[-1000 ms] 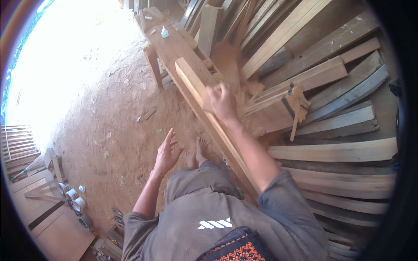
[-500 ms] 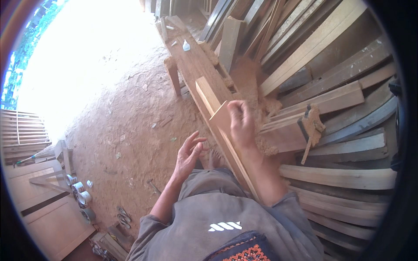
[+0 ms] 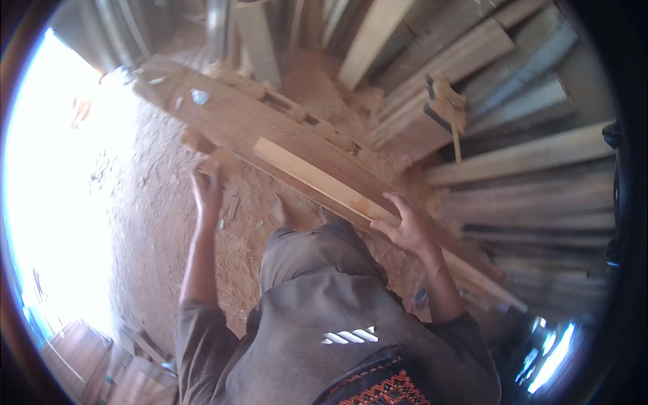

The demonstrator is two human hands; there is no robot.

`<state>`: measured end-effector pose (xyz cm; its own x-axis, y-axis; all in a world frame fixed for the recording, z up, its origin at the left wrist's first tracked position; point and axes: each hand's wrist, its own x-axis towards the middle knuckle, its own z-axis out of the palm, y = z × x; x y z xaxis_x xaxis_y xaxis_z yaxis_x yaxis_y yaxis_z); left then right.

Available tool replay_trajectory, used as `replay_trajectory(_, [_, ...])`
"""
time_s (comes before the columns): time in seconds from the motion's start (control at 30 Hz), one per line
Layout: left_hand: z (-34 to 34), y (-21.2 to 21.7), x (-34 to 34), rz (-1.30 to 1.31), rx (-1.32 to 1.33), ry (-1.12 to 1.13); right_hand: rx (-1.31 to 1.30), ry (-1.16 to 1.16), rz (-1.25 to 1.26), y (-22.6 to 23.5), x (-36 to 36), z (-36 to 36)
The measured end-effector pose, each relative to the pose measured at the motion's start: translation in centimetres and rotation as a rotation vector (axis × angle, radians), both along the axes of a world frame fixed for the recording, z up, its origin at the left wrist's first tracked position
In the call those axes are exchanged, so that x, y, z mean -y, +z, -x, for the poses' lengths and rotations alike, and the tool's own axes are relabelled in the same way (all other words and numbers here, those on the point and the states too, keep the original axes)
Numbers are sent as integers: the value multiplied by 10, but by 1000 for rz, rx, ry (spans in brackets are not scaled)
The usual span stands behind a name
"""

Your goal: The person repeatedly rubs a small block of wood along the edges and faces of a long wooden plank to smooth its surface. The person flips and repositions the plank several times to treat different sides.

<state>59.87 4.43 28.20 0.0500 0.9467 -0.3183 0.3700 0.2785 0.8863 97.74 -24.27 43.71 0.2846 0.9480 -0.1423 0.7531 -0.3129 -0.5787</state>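
A long, pale wooden strip (image 3: 314, 177) lies lengthwise on the narrow workbench (image 3: 233, 111) in front of me. My right hand (image 3: 408, 228) spans the strip near my body, thumb along its near side and fingers on its far side. Away to the left, beyond the bench's near edge, my left hand (image 3: 208, 181) is raised. It pinches a small, thin brown wooden board (image 3: 226, 162), blurred by motion. A small white bottle (image 3: 200, 96) sits toward the bench's far end.
Many planks and beams (image 3: 466, 74) are stacked and leaning behind and right of the bench. A sawdust-covered tool with a handle (image 3: 447, 108) rests on them. The dirt floor (image 3: 152, 202) stretches left, with my bare feet (image 3: 280, 210) near the bench.
The small board has passed from my right hand to my left, which has swung out left. My right hand has come down onto the strip. The view has turned, so the bench slants more.
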Motion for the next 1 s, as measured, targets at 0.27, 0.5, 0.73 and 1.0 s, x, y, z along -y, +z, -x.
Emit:
replay_trajectory(0.27, [-11,-70,-134,-306,-353,-280,110,-255,246,-31,50,10])
replay_trajectory(0.5, [-5,-79,-142,-587,-595,-448,-202,-388,371,-42,12,-68])
replay_trajectory(0.73, [-1,-40,-110,-496,-508,-357,223,-178,81,-86,24,-53])
replay_trajectory(1.0, [-4,-33,-135,-513,-517,-312,263,-237,-40,-89,42,-34])
